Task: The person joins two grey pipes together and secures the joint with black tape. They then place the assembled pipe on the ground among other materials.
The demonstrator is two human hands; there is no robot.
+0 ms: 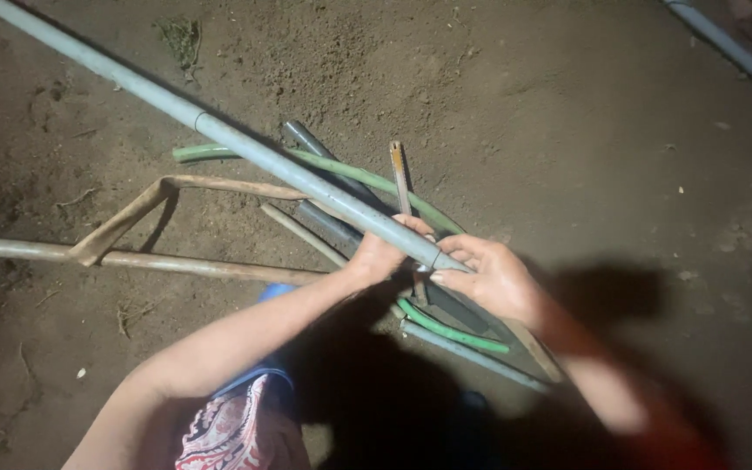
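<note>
- My left hand (382, 253) wraps around the near end of a long grey pipe (219, 135) that runs up and away over the dirt floor (567, 113).
- My right hand (493, 278) pinches that pipe's end, fingers closed on it.
- Beneath the pipe lie a green hose (341, 170), a flat tan strap (132, 213) and a rusty rod (399, 174).

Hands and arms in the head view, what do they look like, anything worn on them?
Both arms are bare from the hands up as far as the picture shows: no sleeves, gloves, watch or rings visible. The left hand and right hand have short nails. The right forearm is partly in shadow and blurred. Below the left arm shows patterned red-and-white cloth with a blue edge.
</note>
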